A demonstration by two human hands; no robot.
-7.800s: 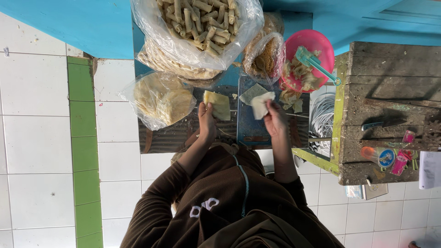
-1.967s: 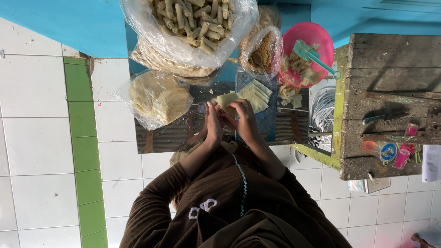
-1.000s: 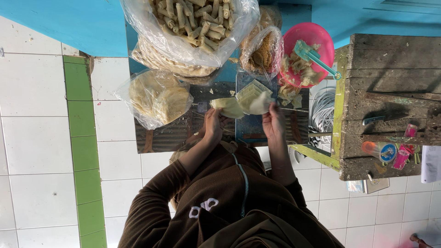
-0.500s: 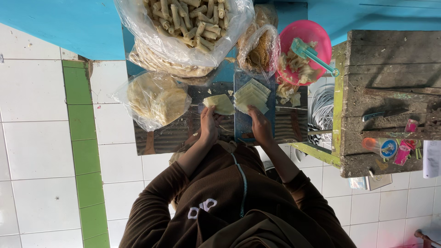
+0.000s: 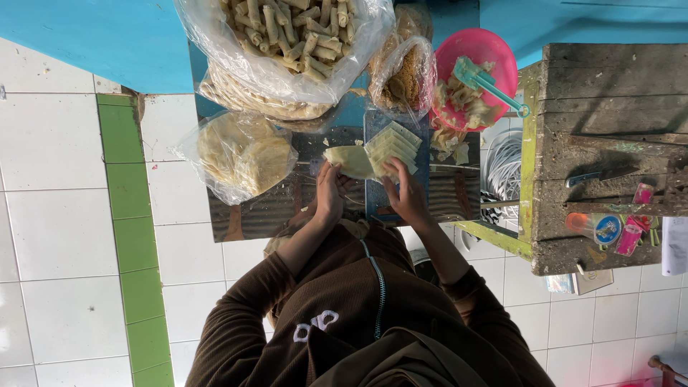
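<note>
A pale wrapper (image 5: 349, 161) is pinched by the left hand (image 5: 330, 193); the right hand (image 5: 405, 193) is pressed flat (fingers spread) on stacked wrappers (image 5: 393, 145), hemmed by a clear bag of rolls (image 5: 287, 39) and a pink bowl (image 5: 487, 54)

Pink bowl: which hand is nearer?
Right. The right hand rests on the fanned stack of pale wrappers, just below-left of the pink bowl. The left hand holds a folded wrapper farther left, beyond the stack.

Three clear bags (image 5: 244, 147) of food, one pink bowl (image 5: 479, 72), two hands (image 5: 330, 193) – one folded wrapper (image 5: 349, 161)
</note>
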